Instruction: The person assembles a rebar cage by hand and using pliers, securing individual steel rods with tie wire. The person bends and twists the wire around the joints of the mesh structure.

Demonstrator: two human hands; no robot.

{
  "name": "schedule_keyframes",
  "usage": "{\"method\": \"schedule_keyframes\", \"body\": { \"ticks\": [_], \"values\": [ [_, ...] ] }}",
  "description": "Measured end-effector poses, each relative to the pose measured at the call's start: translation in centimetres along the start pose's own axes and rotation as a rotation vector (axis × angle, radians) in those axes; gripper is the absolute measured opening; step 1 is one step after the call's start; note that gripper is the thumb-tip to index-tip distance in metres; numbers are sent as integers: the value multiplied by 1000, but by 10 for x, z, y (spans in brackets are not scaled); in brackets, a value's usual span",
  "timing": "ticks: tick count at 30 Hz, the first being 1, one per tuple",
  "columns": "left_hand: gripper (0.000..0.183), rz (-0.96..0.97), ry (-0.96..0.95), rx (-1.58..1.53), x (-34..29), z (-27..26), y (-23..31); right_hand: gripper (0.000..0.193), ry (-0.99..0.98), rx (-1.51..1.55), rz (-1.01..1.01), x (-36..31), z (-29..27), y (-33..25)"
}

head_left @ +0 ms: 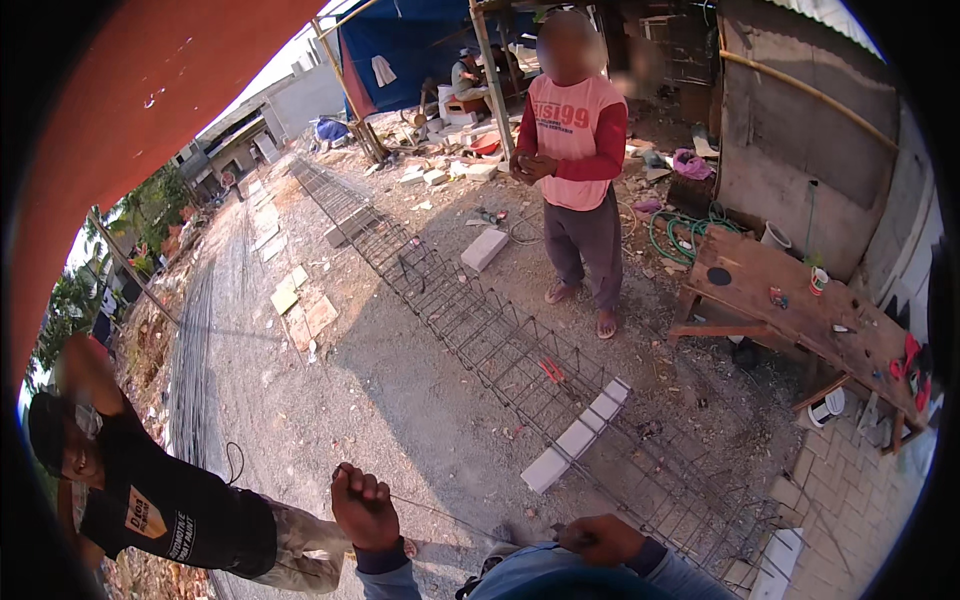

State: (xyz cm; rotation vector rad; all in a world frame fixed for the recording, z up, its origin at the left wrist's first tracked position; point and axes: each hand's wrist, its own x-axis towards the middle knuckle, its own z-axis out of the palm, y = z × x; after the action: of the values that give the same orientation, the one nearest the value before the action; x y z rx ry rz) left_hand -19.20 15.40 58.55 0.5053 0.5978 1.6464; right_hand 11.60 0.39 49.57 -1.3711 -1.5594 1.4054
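Observation:
My left hand (365, 508) is raised with its fingers curled into a fist around a thin wire (440, 512). The wire slopes down across my front toward my right hand (602, 540), which is closed near my lap; its far end is hard to make out there. Beside my right hand runs a long cage of steel rebar (490, 335), with square ties along its bars, stretching from the lower right to the far upper left. Red-handled pincers (552, 370) lie on the cage. A pale block (575, 437) supports it crosswise.
A person in a pink-and-red shirt (575, 130) stands beyond the cage; another in black (190, 520) is close at left. More blocks (775, 567) (485, 250) lie around. Long loose bars (195, 340) line the left. A wooden table (790, 300) and green hose (690, 235) are at right.

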Motion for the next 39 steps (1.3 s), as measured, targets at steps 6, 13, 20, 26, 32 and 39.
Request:
{"method": "schedule_keyframes", "body": {
  "ticks": [6, 13, 20, 26, 32, 39],
  "values": [
    [10, -53, 102, -17, -15, 12, -28, 28, 56, 9, 41, -23, 1, 15],
    [11, -34, 291, -33, -63, -10, -17, 24, -193, -249, 78, -4, 2, 12],
    [11, 143, 457, -41, -107, -42, 4, 20, -410, -387, -7, 14, 4, 10],
    [11, 221, 491, -42, -113, -47, 12, 16, -465, -455, -31, 24, 1, 16],
    [12, 170, 451, -25, -99, -38, 15, 13, -335, -492, -12, 24, -13, 24],
    [10, 132, 346, 23, -95, -22, 11, 15, -281, -666, 100, 10, -4, 0]
  ]
}}
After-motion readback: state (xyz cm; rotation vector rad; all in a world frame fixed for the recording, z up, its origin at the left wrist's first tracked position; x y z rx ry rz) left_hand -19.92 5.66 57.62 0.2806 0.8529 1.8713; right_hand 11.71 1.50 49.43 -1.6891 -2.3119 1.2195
